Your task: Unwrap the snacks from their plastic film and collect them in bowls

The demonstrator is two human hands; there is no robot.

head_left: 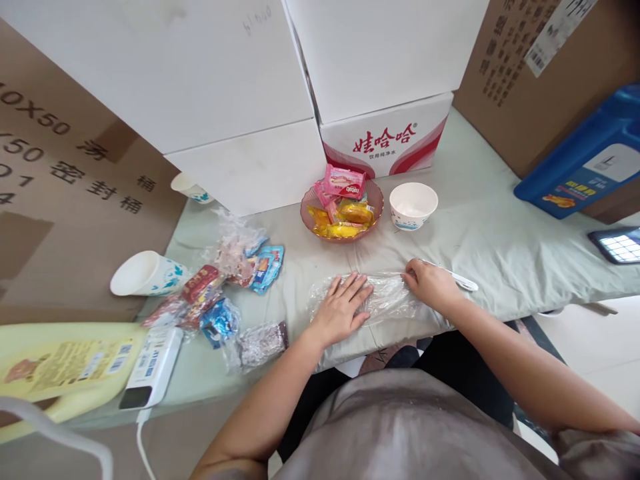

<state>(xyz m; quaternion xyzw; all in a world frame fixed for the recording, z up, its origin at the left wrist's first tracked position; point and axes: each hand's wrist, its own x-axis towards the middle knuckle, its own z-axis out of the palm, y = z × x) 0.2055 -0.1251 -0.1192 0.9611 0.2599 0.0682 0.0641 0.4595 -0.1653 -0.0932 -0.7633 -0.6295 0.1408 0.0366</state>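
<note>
Head view: left hand (341, 311) partly hides clear plastic (389, 298).

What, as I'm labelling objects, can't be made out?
All in the head view:
Clear plastic film: the part beneath the left hand, hidden by it.
Right hand: whether it grips the film, hidden by curled fingers.
White slim tool: partly hidden by the right hand.
Far paper cup: partly hidden by the lower-left white carton.
Smartphone: its right end, cut off by the picture edge.

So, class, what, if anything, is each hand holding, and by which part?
The right hand seems to pinch the clear plastic at its right end; the left hand lies flat on it, gripping nothing.
</note>
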